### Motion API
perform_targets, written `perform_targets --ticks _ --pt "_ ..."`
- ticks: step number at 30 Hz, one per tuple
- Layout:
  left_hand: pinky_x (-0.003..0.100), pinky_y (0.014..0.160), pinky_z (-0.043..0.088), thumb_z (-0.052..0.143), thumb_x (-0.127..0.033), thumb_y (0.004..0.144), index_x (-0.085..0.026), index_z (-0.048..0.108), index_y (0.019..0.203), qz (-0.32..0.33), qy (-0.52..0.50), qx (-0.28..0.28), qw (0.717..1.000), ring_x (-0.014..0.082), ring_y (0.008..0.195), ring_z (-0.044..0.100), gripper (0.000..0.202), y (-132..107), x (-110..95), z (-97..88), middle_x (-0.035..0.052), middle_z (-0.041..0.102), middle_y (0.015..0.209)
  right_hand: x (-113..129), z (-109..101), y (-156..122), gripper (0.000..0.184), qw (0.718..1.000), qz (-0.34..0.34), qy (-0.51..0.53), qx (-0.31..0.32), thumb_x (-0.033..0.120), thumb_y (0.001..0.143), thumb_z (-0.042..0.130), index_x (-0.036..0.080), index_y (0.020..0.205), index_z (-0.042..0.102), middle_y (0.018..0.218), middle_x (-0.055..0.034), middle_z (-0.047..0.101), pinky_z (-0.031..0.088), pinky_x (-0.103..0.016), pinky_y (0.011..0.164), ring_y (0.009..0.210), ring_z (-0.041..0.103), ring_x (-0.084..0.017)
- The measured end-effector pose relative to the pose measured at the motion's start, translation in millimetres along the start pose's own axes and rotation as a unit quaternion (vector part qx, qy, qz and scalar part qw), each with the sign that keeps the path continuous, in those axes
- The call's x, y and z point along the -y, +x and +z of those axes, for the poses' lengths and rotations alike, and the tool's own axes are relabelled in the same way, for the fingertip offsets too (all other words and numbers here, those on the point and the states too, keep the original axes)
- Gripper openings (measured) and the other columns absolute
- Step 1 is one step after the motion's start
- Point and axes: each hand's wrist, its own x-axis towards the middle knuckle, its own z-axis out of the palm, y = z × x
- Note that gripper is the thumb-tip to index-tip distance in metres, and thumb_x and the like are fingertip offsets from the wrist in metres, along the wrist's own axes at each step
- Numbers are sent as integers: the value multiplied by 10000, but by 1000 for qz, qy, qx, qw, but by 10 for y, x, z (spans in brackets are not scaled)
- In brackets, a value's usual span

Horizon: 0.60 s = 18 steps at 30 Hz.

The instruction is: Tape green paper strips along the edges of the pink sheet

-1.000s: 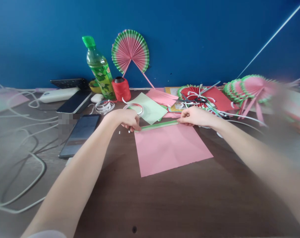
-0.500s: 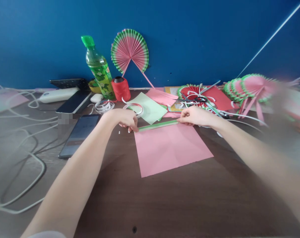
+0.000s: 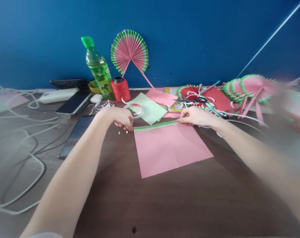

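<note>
A pink square sheet of paper (image 3: 171, 148) lies on the dark wooden table (image 3: 179, 205). Along its far edge runs a narrow green paper strip (image 3: 156, 126). My left hand (image 3: 118, 118) pinches the strip's left end with closed fingers. My right hand (image 3: 193, 116) is closed on the strip's right end at the sheet's far right corner. Both hands press the strip against the sheet's edge.
Behind the hands lie a tape roll (image 3: 135, 109), a light green sheet (image 3: 150, 107), scissors (image 3: 195, 99), a red thread spool (image 3: 121, 88) and a green bottle (image 3: 99, 69). Paper fans (image 3: 130, 51) stand by the blue wall. Phones (image 3: 76, 134) and white cables (image 3: 21, 132) lie at left.
My left hand has slid a little to the left along the green strip, uncovering its left end. The right hand has stayed in place.
</note>
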Motion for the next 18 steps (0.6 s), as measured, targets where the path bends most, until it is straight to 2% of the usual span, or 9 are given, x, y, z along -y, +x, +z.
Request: perform_targets --ticks 5,8,11,15,18 --pt "193 586 420 526 -340 678 -165 614 791 20 -33 -70 997 135 709 604 227 -9 -27 -13 34 679 805 -24 -7 8 253 1000 -3 -10 0 386 714 641 163 620 567 570 -23 614 427 -205 460 501 560 -106" --pt "203 608 433 504 -388 706 -155 602 800 55 -44 -101 992 140 724 617 269 42 -78 10 41 683 844 -45 -4 20 271 1000 -5 -5 2 408 707 651 164 627 566 575 -25 617 420 -206 447 489 551 -103" --pt "209 578 429 541 -390 680 -156 618 772 72 -12 -81 994 152 706 615 263 108 -136 57 47 678 788 -38 -3 20 278 1000 -5 5 4 411 705 658 165 620 558 583 -26 620 432 -209 461 501 560 -105" --pt "217 522 392 599 -383 634 -172 644 817 43 45 -57 996 149 628 594 283 149 -164 97 42 672 743 -4 -4 4 281 1000 -1 15 5 411 699 664 170 612 549 583 -22 616 450 -214 483 516 570 -108" --pt "221 510 391 595 -369 636 -169 641 815 32 38 -44 998 150 601 593 272 119 -175 95 43 664 698 -5 0 2 281 1000 3 12 -1 408 697 666 171 613 542 575 -19 605 441 -208 466 508 564 -105"
